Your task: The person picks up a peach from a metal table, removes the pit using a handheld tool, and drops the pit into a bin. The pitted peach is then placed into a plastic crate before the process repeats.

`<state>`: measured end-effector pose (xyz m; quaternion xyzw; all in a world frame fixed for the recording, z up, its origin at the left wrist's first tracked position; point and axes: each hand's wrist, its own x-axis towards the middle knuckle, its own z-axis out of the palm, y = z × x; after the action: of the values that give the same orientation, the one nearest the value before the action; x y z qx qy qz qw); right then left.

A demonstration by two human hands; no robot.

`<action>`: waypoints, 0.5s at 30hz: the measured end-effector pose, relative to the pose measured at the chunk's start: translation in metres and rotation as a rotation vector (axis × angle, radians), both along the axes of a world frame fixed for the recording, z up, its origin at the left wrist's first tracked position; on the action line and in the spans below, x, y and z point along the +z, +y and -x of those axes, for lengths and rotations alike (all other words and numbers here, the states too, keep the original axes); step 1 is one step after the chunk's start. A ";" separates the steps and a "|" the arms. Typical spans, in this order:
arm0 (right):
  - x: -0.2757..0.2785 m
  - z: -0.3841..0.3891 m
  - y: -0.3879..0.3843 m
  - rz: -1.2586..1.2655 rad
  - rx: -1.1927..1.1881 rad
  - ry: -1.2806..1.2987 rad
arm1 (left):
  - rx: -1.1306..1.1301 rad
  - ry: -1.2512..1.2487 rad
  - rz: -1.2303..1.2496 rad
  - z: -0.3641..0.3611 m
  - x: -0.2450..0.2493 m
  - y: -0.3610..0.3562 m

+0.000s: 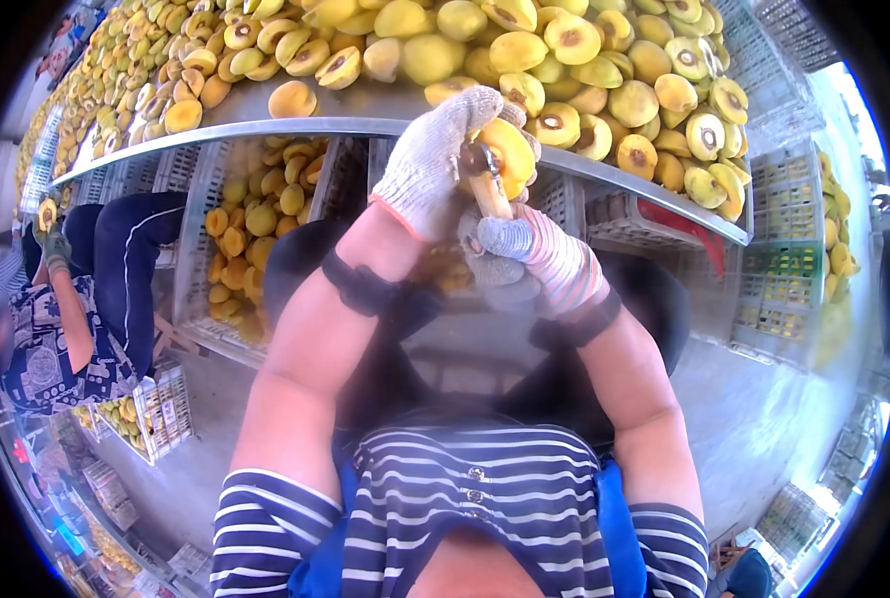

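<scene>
the glove on the left hand (430, 164) is white with an orange cuff edge. the one on the right hand (540, 254) is white with pink stripes. the fruit (513, 151) is yellow-orange and the tool (490, 194) tan. the fruit halves (664, 110) are yellow with dark brown centres. the shirt (465, 508) has navy and white stripes, the apron (619, 528) is blue and the wristbands (365, 284) are black.

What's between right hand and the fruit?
A wooden-handled tool, running from the right hand up into the fruit held by the left hand; head view.

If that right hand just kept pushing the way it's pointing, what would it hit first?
Most likely the yellow fruit gripped by the left hand; the tool in the right hand touches it.
</scene>
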<state>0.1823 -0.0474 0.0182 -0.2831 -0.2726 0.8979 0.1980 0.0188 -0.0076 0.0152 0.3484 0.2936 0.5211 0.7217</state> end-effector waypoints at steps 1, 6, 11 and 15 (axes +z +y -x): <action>-0.001 -0.001 0.000 -0.024 -0.015 -0.025 | 0.046 0.252 -0.071 -0.001 -0.015 0.006; -0.007 -0.007 0.004 -0.183 -0.006 -0.188 | 0.029 -0.116 0.303 -0.009 0.021 -0.004; -0.005 -0.023 0.008 -0.359 0.082 -0.334 | 0.155 -0.233 0.290 -0.005 0.005 0.005; 0.005 -0.021 0.006 -0.481 -0.032 -0.553 | 0.140 -0.163 0.066 0.003 -0.008 0.007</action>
<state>0.2034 -0.0416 0.0230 -0.4649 -0.5147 0.6945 0.1915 0.0154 -0.0009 0.0071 0.2595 0.2745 0.5870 0.7161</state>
